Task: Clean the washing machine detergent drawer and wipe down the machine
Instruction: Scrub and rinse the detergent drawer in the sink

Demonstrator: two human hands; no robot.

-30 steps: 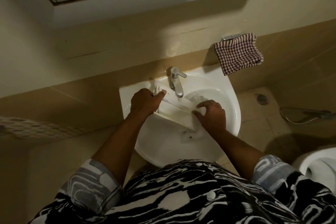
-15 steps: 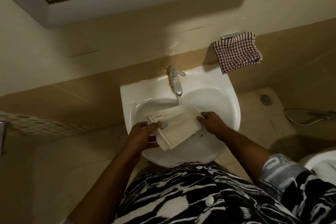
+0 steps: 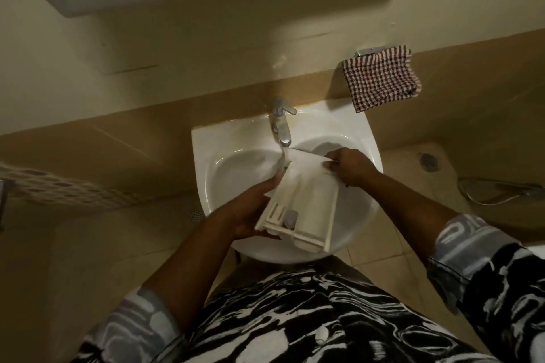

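detergent drawer (image 3: 306, 200) out, under the tap (image 3: 281, 127)
our left hand (image 3: 250, 215) and right hand (image 3: 349, 169) grip its ends; wiping the machine we judge undone.

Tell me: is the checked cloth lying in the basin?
No, the checked cloth hangs from a wall holder, up and right of the basin.

faucet (image 3: 280, 127) overhanging drawer (image 3: 309, 194), basin (image 3: 230, 174) seemingly open at left
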